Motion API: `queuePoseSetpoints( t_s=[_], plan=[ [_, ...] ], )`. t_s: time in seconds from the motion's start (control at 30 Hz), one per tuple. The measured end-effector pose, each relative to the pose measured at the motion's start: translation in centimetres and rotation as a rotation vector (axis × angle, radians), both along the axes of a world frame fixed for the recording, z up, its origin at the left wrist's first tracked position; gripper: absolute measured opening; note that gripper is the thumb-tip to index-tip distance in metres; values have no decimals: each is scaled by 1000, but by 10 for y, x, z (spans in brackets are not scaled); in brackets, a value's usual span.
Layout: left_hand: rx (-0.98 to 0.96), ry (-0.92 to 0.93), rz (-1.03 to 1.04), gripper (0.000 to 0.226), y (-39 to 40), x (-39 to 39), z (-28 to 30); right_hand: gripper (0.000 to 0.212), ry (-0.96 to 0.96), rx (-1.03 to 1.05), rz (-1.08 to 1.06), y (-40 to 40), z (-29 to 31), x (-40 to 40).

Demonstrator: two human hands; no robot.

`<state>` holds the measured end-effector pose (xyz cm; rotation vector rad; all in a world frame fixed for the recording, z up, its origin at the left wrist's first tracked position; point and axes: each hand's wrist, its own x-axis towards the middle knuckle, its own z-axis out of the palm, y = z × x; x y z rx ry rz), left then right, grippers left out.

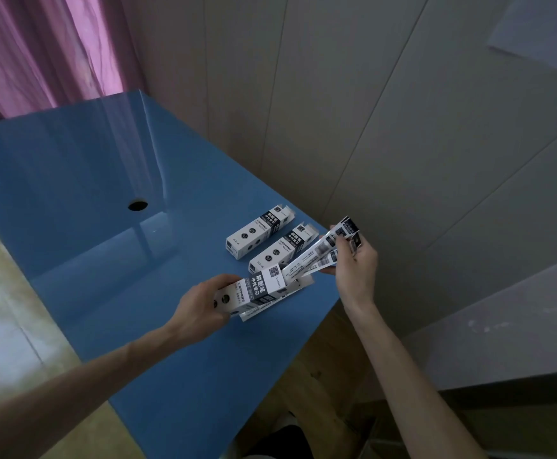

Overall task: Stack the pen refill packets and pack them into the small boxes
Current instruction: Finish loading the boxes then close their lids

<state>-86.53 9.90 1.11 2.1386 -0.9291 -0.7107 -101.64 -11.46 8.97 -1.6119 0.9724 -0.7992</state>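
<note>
The left hand [201,306], nearest of the two, grips a small box [254,288] by its closed end, its open mouth turned toward the packets. The right hand [353,270] pinches a fanned bundle of pen refill packets [320,256] just above the desk's right edge, their lower ends at the box's mouth. Another packet [264,308] seems to lie flat under the held box. Two more boxes [259,231] [282,248] lie side by side on the blue desk [105,193], nearer its far right edge. Because the packets are splayed rather than squared, their ends may catch on the box's flaps or buckle; one loose in the pinch could slip off over the right edge to the floor.
</note>
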Motion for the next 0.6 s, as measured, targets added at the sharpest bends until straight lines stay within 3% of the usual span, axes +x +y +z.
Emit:
queuePoseSetpoints(
  t_s=[0.47, 0.6],
  plan=[
    [-9, -52, 26, 66, 4, 0, -1, 12, -173, 478, -21, -3, -3, -16],
    [-1, -90, 8, 67, 1, -2, -2, 7, -91, 501, 83, 8, -11, -14]
  ],
)
